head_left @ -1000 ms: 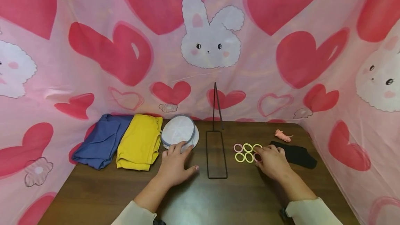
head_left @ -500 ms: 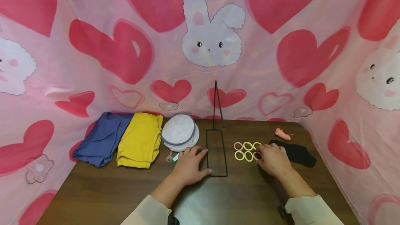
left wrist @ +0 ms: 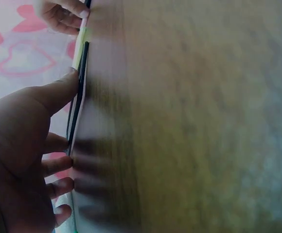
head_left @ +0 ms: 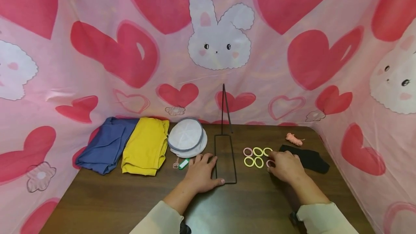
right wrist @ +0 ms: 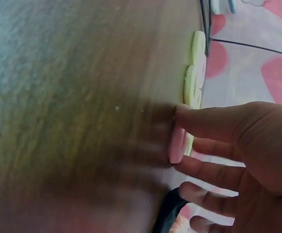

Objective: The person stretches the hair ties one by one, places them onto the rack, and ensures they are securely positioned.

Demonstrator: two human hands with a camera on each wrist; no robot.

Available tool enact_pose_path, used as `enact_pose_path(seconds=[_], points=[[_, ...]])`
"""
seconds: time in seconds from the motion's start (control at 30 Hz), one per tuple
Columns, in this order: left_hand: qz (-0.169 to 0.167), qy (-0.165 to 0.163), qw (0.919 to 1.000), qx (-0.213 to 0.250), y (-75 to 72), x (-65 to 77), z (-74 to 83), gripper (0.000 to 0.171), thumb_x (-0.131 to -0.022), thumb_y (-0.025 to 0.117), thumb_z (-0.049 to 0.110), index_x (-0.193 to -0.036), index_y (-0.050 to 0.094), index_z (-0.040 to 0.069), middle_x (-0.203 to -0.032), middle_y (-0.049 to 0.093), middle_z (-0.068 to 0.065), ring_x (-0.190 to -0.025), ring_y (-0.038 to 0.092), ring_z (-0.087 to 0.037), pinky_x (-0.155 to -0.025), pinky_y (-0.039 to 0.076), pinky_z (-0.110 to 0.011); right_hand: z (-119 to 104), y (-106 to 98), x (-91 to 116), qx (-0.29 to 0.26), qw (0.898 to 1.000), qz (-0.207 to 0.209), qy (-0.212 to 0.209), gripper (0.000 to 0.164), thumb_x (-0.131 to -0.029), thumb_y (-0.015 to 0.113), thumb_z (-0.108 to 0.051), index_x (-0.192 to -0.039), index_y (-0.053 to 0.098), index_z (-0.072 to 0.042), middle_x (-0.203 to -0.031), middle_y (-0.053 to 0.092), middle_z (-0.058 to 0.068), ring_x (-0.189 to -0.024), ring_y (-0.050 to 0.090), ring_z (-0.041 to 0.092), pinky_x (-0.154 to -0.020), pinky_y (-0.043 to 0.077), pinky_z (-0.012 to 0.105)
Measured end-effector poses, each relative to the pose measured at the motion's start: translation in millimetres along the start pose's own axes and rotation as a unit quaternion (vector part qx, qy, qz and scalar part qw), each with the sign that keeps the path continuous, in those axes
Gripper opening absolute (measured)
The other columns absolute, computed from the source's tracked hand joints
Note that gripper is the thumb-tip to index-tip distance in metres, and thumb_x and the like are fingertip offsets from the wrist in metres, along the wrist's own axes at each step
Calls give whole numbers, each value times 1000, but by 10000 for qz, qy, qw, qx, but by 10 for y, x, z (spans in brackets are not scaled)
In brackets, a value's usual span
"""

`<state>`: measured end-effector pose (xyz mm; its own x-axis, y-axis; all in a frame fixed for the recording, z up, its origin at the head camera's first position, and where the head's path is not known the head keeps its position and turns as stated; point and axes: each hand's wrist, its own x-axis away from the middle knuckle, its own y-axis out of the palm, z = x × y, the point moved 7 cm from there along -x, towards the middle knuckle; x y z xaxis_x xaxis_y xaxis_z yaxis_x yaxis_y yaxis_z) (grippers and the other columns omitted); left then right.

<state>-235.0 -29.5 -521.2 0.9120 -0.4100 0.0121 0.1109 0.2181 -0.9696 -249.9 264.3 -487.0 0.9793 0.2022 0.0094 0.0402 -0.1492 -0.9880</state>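
My left hand (head_left: pixel 202 174) rests at the left side of a black wire stand's (head_left: pixel 233 159) flat base, fingers spread. In the left wrist view its thumb (left wrist: pixel 65 85) and forefinger touch the black wire (left wrist: pixel 76 109). My right hand (head_left: pixel 287 167) pinches a pink ring (right wrist: pixel 177 145) between thumb and fingers, low at the table. Several yellow rings (head_left: pixel 254 151) and another pink ring (head_left: pixel 244 151) lie beside it in two rows. A finger of the right hand overlaps the upper right yellow ring (head_left: pixel 265 151).
Folded blue (head_left: pixel 104 145) and yellow (head_left: pixel 144 147) cloths and a white hat (head_left: pixel 185 134) lie at the left. A green tag (head_left: pixel 183 164) and small pink piece (head_left: pixel 176 164) lie before the hat. Black cloth (head_left: pixel 310 160) and coral yarn (head_left: pixel 294 139) lie at the right.
My left hand has moved right from the hat to the wire stand's base, uncovering the green tag and pink piece. My right hand has stayed at the rings, shifting only slightly.
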Motion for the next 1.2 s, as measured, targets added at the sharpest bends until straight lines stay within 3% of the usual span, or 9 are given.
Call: enact_pose_path(seconds=[0.13,0.37,0.63,0.8,0.97,1.2], points=[[-19,-6,10000,-26,12,-11,11,93,-83,67,77,-154,52,18,-153,46,-7,-136,41,-32,-100,34,-54,13,-17,14,25,10000,-3,3,24,-84,84,-28,-102,75,-14,-86,69,1,-90,63,38,-77,46,63],[-127,14,9999,21,42,-23,12,93,-84,67,76,-156,50,19,-155,43,-6,-138,38,-33,-101,34,-55,-27,-24,43,-10,9998,170,-95,26,-86,81,-23,-108,76,-10,-86,70,5,-88,64,38,-78,50,62],[-289,-34,9996,46,67,-23,12,94,-84,67,76,-159,46,22,-157,40,-6,-138,36,-34,-101,33,-58,-145,-214,121,-420,9936,963,-413,31,-85,81,-19,-113,76,-5,-100,74,10,-98,68,36,-88,52,57],[-362,-90,9993,-16,70,-50,7,93,-85,67,76,-160,45,25,-158,38,-6,-139,35,-34,-101,33,-58,-351,-426,196,-928,9798,1546,-864,27,-86,82,-15,-111,77,-9,-100,72,1,-88,67,20,-80,55,48],[-426,-137,9990,-16,82,-85,6,93,-85,65,77,-161,42,28,-159,37,-5,-140,34,-33,-99,33,-57,-580,-642,258,-1241,9628,2024,-1290,27,-86,83,-14,-112,77,-11,-102,72,-3,-89,69,15,-77,57,44],[-391,-254,9989,-11,83,-125,-20,94,-83,67,77,-160,43,29,-157,38,-5,-138,34,-35,-98,34,-58,-914,-982,312,-1663,9305,2578,-2000,29,-86,84,-13,-114,76,-11,-104,71,-4,-87,66,8,-75,59,34]])
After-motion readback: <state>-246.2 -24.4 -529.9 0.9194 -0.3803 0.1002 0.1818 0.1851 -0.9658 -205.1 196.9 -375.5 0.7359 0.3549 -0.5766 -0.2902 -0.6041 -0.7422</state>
